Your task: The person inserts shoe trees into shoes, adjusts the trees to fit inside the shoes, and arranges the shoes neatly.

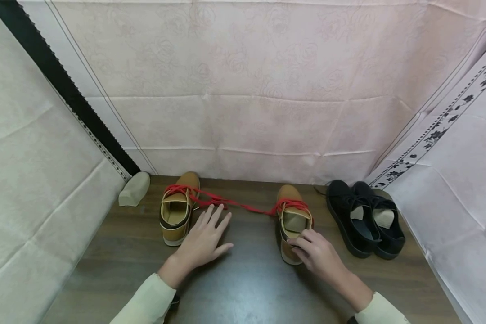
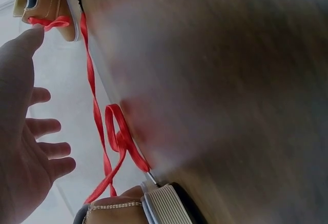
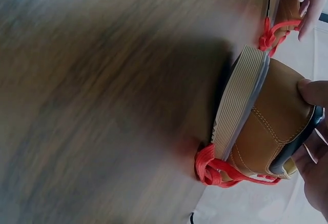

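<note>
Two tan shoes with red laces stand on the floor, toes toward the back cloth. My right hand (image 1: 321, 256) pinches the heel collar of the right tan shoe (image 1: 288, 193). In the right wrist view the thumb presses the outside of that shoe's heel (image 3: 279, 88), with the fingers at its opening. My left hand (image 1: 202, 238) hovers beside the left tan shoe (image 1: 174, 233), fingers spread, holding nothing. Red laces (image 1: 243, 206) stretch across the floor between both shoes. Looped lace (image 2: 117, 121) lies ahead of the left fingers in the left wrist view.
A pair of black shoes (image 1: 350, 225) stands to the right, pale stuffing inside. At the far left sits a pale, shaped insert (image 1: 135, 190). Patterned cloth (image 1: 243, 121) hangs behind the brown wood-look floor (image 1: 243, 279), with pale cloth along both sides.
</note>
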A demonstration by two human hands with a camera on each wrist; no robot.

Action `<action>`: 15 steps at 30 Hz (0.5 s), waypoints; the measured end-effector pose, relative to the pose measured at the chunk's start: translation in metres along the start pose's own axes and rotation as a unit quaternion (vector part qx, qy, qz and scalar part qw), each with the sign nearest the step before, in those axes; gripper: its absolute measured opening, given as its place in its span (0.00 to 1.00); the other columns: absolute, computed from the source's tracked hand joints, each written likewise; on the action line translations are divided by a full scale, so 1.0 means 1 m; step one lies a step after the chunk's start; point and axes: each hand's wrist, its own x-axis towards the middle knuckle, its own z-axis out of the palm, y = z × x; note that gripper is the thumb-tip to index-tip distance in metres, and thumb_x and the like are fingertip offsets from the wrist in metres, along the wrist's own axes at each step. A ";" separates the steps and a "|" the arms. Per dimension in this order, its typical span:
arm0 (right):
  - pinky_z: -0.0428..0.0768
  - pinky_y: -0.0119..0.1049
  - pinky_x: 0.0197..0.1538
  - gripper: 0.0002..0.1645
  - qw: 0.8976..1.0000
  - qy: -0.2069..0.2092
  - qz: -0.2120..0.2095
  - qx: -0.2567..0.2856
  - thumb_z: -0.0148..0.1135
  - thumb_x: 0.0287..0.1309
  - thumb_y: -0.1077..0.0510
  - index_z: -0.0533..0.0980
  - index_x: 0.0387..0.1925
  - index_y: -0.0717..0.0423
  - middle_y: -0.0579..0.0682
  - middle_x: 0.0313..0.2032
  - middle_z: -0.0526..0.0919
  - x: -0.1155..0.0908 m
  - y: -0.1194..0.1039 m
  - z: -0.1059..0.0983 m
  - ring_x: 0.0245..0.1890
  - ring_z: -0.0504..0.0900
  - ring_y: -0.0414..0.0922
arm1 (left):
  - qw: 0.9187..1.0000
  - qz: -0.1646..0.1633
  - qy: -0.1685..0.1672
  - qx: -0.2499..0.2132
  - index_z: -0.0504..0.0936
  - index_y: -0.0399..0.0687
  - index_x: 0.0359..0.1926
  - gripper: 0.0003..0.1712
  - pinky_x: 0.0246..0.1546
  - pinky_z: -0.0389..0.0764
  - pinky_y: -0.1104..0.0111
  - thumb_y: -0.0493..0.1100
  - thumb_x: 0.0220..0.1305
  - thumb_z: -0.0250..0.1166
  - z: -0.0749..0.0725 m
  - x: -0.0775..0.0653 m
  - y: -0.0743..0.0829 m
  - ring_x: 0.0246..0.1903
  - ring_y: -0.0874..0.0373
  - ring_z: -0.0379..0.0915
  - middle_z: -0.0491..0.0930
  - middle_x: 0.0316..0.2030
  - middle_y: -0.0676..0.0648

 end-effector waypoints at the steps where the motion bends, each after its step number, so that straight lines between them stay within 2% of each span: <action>1: 0.80 0.35 0.38 0.18 1.000 0.001 0.001 -0.001 0.82 0.45 0.65 0.87 0.40 0.49 0.42 0.37 0.82 -0.001 0.001 -0.001 0.36 0.80 0.39 | 1.000 0.001 -0.004 0.000 0.61 0.47 0.79 0.49 0.73 0.63 0.42 0.69 0.68 0.63 0.000 0.000 0.001 0.77 0.32 0.53 0.55 0.79 0.34; 9: 0.80 0.36 0.38 0.19 1.000 0.001 0.006 -0.006 0.82 0.45 0.65 0.87 0.40 0.48 0.40 0.37 0.82 -0.005 0.008 -0.007 0.37 0.80 0.39 | 1.000 0.005 -0.004 0.004 0.62 0.48 0.79 0.49 0.73 0.64 0.42 0.69 0.68 0.63 0.000 0.002 0.004 0.77 0.33 0.53 0.55 0.79 0.35; 15: 0.77 0.30 0.41 0.19 1.000 0.009 0.007 0.016 0.81 0.44 0.66 0.86 0.40 0.50 0.42 0.37 0.82 -0.011 0.014 -0.010 0.38 0.79 0.39 | 1.000 0.008 -0.008 0.009 0.61 0.48 0.79 0.49 0.73 0.64 0.43 0.69 0.68 0.62 0.000 0.003 0.006 0.77 0.33 0.53 0.54 0.79 0.35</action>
